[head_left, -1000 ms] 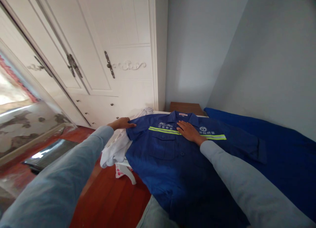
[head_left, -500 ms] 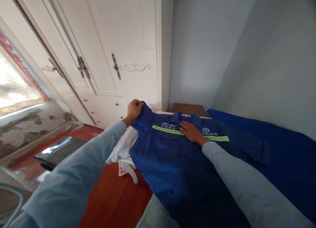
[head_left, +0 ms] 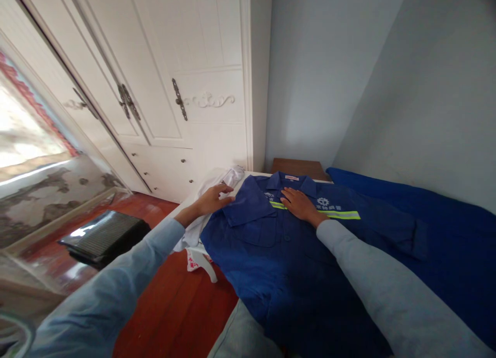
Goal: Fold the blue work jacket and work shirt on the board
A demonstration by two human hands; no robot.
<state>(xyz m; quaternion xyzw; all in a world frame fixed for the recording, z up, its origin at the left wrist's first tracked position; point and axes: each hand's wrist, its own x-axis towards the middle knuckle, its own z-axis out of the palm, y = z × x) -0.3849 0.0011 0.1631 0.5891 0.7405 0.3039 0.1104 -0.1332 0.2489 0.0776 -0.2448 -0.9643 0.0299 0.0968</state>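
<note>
A dark blue work shirt with a yellow-green reflective stripe and white printing lies spread out in front of me, collar away from me. Its left-side sleeve is folded inward over the chest, covering part of the stripe and print. Just off that folded sleeve is my left hand, thumb and fingers apart with nothing between them. My right hand rests flat on the shirt's front below the collar, fingers stretched out. The other sleeve extends to the right over blue cloth.
White clothing lies on a white table at the left of the shirt. A white wardrobe stands behind, beside a brown wooden box-like piece. On the red floor at left sits a black case. Blue cloth covers the right side.
The left-side sleeve, pinched in my left hand and stretched outward before, is now folded inward onto the chest. My left hand has let go of it and opened. My right hand stays in place.
</note>
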